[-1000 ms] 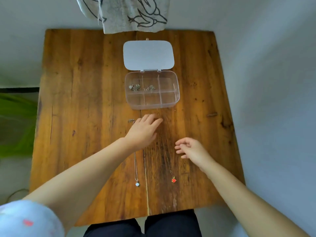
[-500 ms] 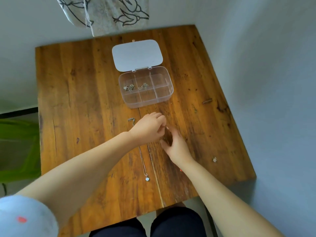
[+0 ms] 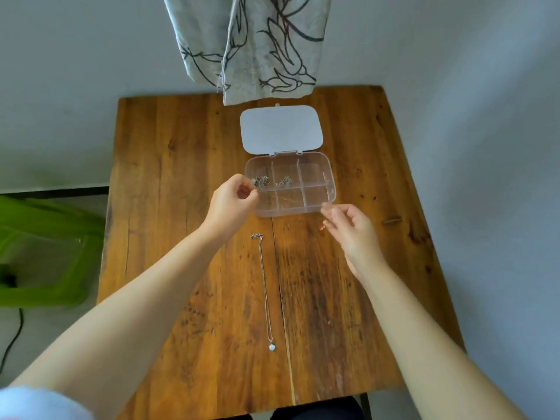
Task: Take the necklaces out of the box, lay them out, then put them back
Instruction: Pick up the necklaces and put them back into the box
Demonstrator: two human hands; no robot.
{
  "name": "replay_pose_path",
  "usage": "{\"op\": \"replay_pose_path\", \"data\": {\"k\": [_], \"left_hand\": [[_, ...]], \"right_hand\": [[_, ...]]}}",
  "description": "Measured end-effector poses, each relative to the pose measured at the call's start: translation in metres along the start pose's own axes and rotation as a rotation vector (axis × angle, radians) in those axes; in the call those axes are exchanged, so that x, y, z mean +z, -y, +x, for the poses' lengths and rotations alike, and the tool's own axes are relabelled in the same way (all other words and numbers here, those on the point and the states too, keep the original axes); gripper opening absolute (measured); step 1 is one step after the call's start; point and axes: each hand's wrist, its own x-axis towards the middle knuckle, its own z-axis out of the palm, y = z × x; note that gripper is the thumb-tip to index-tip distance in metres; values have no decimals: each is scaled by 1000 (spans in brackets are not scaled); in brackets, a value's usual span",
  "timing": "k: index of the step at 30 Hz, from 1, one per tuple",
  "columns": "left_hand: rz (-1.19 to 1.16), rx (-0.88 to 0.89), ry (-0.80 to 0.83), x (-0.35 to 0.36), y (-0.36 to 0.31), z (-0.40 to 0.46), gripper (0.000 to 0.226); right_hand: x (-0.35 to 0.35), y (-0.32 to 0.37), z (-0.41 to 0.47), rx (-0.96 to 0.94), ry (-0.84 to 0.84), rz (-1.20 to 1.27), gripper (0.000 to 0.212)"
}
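Observation:
A clear plastic compartment box (image 3: 330, 183) stands open on the wooden table (image 3: 169, 207), its white lid (image 3: 281, 128) folded back. Two small silver necklaces (image 3: 262, 180) (image 3: 284, 180) lie bunched in its back compartments. My left hand (image 3: 233, 201) is pinched shut at the box's left edge. My right hand (image 3: 348, 228) is pinched just in front of the box's right corner, with a red pendant (image 3: 321, 227) dangling by its fingers. The chain between my hands is too thin to make out. A silver necklace with a white pendant (image 3: 264, 286) lies straight on the table.
A patterned curtain (image 3: 248, 56) hangs over the table's far edge behind the box. A green plastic object (image 3: 39, 253) sits on the floor to the left. The wall runs close along the table's right side.
The red-pendant necklace has left the table. Both hands rose from it and moved apart toward the box, the left to the box's left edge, the right to its front right corner.

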Motion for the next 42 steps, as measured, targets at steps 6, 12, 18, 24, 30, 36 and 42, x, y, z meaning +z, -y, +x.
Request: {"op": "replay_pose_path", "data": {"k": [6,12,18,24,30,36,42], "left_hand": [[105,12,-26,12,4,18,5],[587,195,-11,20,22,18,8],[646,240,-13,18,19,16,11],[620,457,119,34,-5,14,11],[624,620,485,122,-49,1,27],[865,666,695,201,-48,-5,55],[1079,801,684,213,-57,0,47]], "right_hand": [[55,32,52,12,100,38,10],[83,18,74,-49,168,-496,15],[65,24,74,-110,187,-546,19],[-39,12,54,-10,-64,-295,15],[-124,-40,3,177,-177,-409,15],[-124,-98,-43,202,-176,-716,23],[-102,-116,-70,71,-191,-941,26]]}}
